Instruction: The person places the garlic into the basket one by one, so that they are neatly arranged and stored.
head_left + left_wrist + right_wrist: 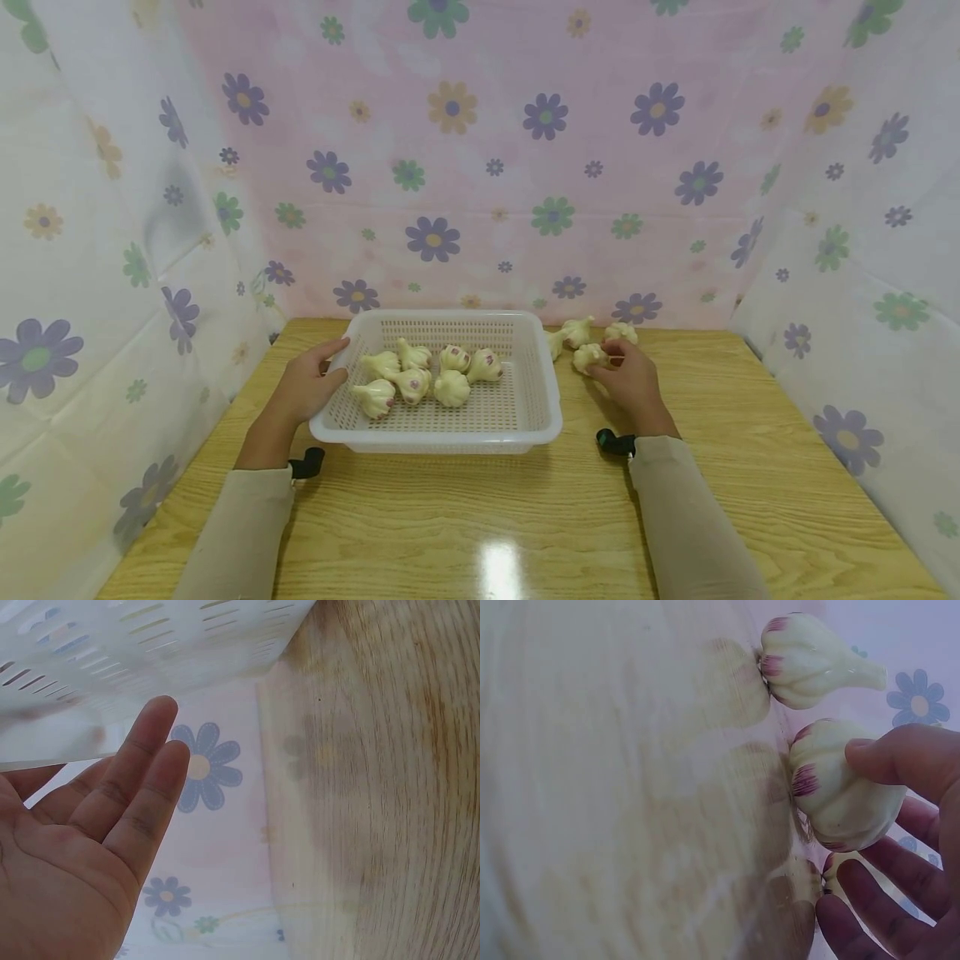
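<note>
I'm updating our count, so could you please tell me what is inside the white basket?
Seven garlic bulbs lie inside the white basket, with bare basket floor showing toward the right. Whatever lies directly beneath the bulbs is covered.

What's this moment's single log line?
left hand: touches white perforated plastic basket; right hand: grips cream, purple-streaked garlic bulb; basket: similar bulbs inside

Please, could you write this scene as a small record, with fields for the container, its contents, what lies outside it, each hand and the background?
container: white perforated basket on wooden table
inside: seven garlic bulbs
outside: four more visible, right of basket, one of them held
left hand: holds basket's left rim
right hand: pinches one bulb
background: flowered cloth
</note>
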Demonstrator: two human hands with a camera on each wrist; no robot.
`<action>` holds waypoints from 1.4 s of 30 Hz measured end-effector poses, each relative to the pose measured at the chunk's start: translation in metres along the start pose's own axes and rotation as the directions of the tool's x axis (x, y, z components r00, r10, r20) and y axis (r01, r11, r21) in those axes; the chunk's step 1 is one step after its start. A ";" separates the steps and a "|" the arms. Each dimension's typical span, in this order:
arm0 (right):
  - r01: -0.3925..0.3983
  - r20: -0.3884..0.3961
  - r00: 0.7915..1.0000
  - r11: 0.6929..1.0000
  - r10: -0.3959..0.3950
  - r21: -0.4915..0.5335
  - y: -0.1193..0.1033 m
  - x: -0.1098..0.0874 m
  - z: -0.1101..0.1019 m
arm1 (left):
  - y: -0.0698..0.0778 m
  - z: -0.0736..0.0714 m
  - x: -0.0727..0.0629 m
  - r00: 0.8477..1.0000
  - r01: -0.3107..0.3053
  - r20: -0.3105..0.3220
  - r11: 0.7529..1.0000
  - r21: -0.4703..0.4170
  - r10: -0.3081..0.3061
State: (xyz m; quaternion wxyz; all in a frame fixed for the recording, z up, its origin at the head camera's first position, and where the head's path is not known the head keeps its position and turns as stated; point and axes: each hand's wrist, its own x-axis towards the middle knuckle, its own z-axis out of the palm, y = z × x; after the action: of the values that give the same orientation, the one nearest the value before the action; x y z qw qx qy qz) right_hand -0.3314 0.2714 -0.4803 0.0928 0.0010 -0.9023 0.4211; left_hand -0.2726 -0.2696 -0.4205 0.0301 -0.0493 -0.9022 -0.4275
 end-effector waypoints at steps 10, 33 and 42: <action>0.022 -0.014 1.000 1.000 -0.022 0.007 -0.006 -0.001 -0.003 | 0.001 0.000 -0.001 1.000 -0.002 0.000 1.000 -0.006 0.002; 0.078 -0.093 0.993 0.996 -0.075 0.030 -0.025 0.000 -0.013 | -0.001 0.000 -0.001 1.000 -0.004 0.004 1.000 -0.015 0.004; 0.039 -0.072 0.997 0.999 -0.037 0.033 -0.036 -0.002 -0.019 | -0.001 0.000 0.000 1.000 -0.006 -0.002 1.000 -0.015 0.006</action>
State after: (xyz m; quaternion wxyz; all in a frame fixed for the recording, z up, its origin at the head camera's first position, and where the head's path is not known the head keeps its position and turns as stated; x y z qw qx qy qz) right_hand -0.3234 0.2628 -0.4412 0.1328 0.0047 -0.8908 0.4346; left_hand -0.2724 -0.2705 -0.4213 0.0319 -0.0517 -0.8988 -0.4342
